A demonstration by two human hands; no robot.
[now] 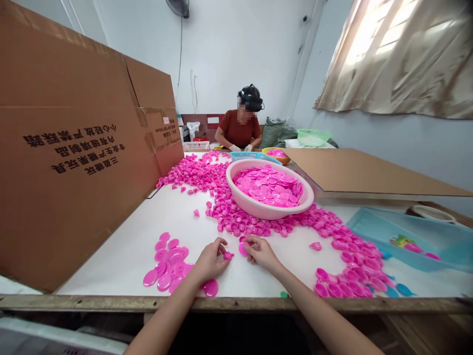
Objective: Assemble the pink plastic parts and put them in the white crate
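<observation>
Pinched in the fingers of my left hand is a small pink plastic cup with a narrow tip. Just to the right, my right hand grips a flat round pink disc by its edge. The two pieces are close together but apart, low over the white tabletop. Loose pink discs lie left of my left wrist, some partly behind my forearm. Many small pink cups spread beyond my hands and curve round to the right.
A pale pink basin full of discs stands among the cups. A large cardboard box walls the left side. A cardboard sheet and a blue tray lie at right. Across the table sits a person wearing gloves.
</observation>
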